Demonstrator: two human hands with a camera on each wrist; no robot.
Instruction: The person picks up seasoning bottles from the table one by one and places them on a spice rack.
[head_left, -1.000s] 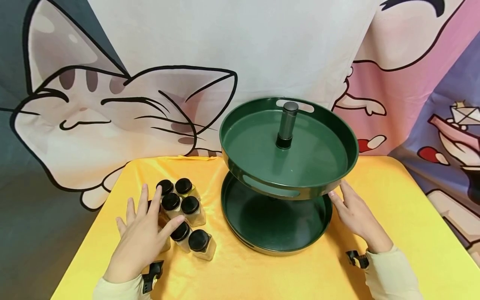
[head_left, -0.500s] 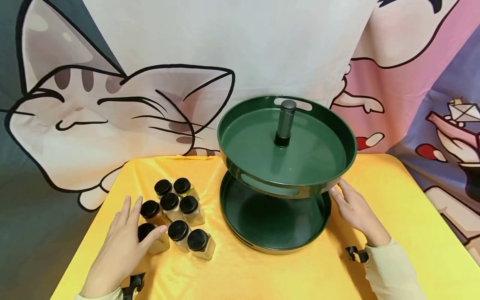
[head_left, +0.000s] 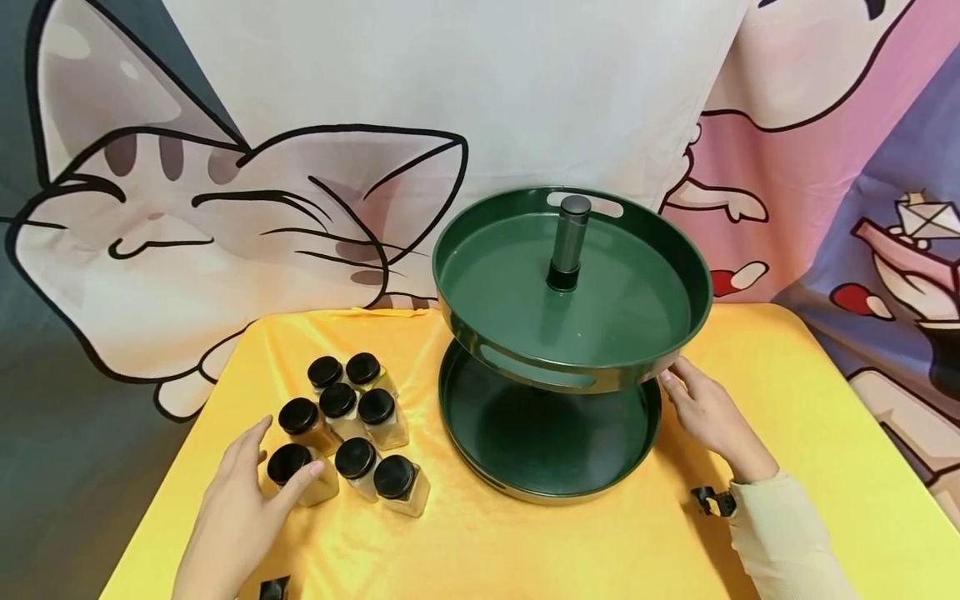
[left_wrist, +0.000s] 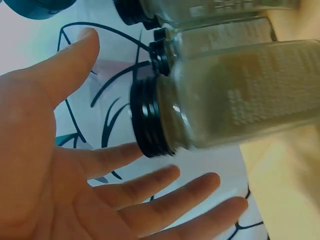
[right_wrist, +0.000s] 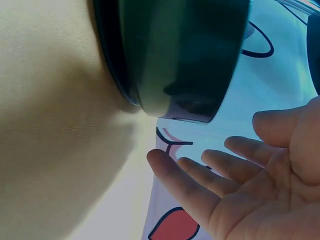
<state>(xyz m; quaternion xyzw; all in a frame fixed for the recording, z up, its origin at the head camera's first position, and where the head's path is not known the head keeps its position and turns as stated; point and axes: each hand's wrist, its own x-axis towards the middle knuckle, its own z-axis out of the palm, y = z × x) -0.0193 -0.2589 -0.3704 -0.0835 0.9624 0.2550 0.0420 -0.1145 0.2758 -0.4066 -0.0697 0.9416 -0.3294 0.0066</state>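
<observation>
My left hand (head_left: 234, 504) reaches around the nearest left spice jar (head_left: 318, 487), thumb on one side and fingers spread on the other. In the left wrist view that jar (left_wrist: 240, 95) has a black ribbed lid and pale brown contents, and the fingertips lie right by its lid. A two-tier round green tray stand stands at centre right, with an upper tray (head_left: 622, 317) and a lower tray (head_left: 547, 454). My right hand (head_left: 708, 417) is beside its right side, just under the upper rim; the right wrist view shows its fingers loosely extended and holding nothing.
Several more black-lidded spice jars (head_left: 384, 417) stand close together on the yellow tablecloth (head_left: 480, 550), left of the stand. A grey post (head_left: 570, 242) rises from the upper tray. A cartoon-printed cloth (head_left: 337, 75) hangs behind the table.
My left hand has drawn back from above the jars toward the front left and lowered beside the nearest left jar, its fingers closing in a little. The right hand stays by the stand.
</observation>
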